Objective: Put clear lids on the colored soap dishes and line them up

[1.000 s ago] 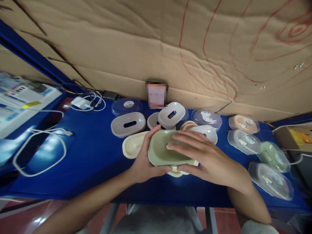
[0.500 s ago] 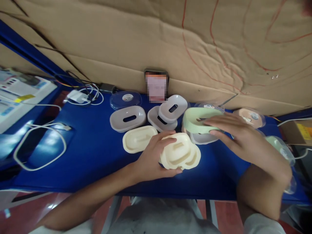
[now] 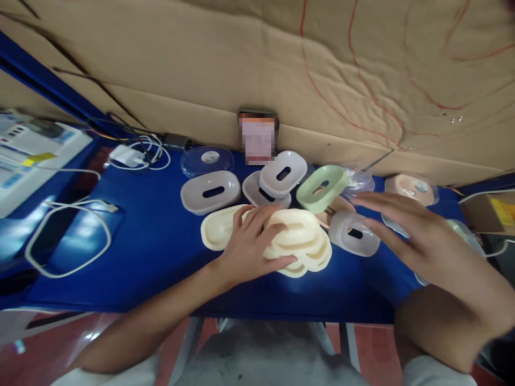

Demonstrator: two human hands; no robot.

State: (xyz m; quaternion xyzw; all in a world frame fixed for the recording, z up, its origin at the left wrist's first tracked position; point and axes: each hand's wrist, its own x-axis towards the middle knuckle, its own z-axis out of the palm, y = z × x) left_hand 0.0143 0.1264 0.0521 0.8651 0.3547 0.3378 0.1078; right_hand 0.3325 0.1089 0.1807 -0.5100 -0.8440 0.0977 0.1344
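My left hand is closed around the left side of a cream soap dish, its thumb near the front edge. That dish rests on other cream dishes in an untidy stack. Another cream dish lies partly behind the hand. My right hand is open, its fingers apart and nothing in them. Just left of it are a translucent grey slotted dish and a light green slotted dish, which sits tilted over a peach piece.
Grey slotted dishes and clear lids lie along the back of the blue table. A phone leans on the cardboard wall. White cables lie left. A lidded peach dish is at the right.
My right hand has let go of the green dish and drawn back to the right. The green dish now sits tilted, and the grey dish shows further right. My left hand has pressed lower onto the cream stack.
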